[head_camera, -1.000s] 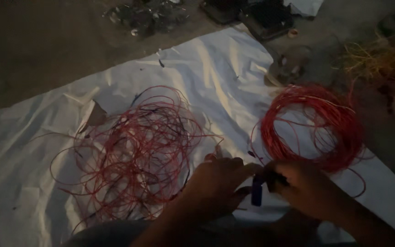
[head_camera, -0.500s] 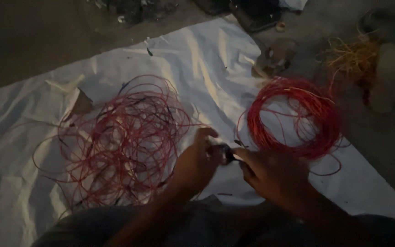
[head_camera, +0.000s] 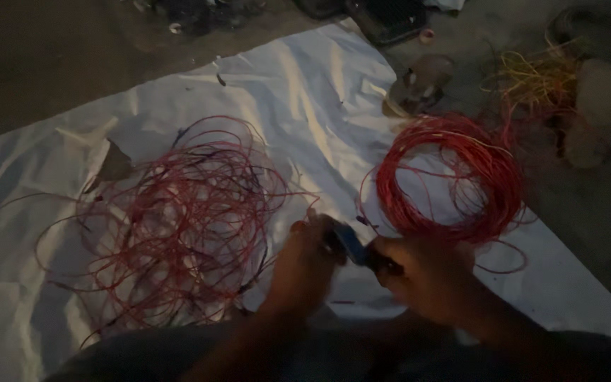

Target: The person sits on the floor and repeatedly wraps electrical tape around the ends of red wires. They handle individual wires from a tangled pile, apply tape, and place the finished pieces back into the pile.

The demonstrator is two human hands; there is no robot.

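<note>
A: What did the two hands hold at this moment?

B: The left hand [head_camera: 305,265] and the right hand [head_camera: 419,272] met low in the head view, both curled narrow around a small blue-handled tool [head_camera: 351,244] that lay between them. The left fingers closed on its upper end, the right fingers on its darker lower end. Dim light and blur hid the tool's working tip, so its kind could not be told.

A: Where did the wire lie relative to the hands?

B: A loose, tangled heap of thin dark-red wire [head_camera: 185,219] spread just to the left of the left hand and beyond it, with some outer loops near the left wrist. A tighter, rounder coil of bright red wire [head_camera: 454,177] sat just beyond the right hand, with its nearest turns almost at the knuckles; whether they touched could not be told.

A: What carried these things?

B: A crumpled white plastic sheet [head_camera: 305,92], spread on the ground, lay under both hands and both red bundles.

A: What else appeared farther out?

B: Well beyond the right hand and to its right, off the sheet, lay a bundle of yellow wire [head_camera: 532,78] beside a pale rounded stone-like lump [head_camera: 595,113]. A small brown rounded object [head_camera: 422,81] rested at the sheet's far edge, beyond the bright coil. Dark clutter [head_camera: 390,14] sat farthest from both hands.
</note>
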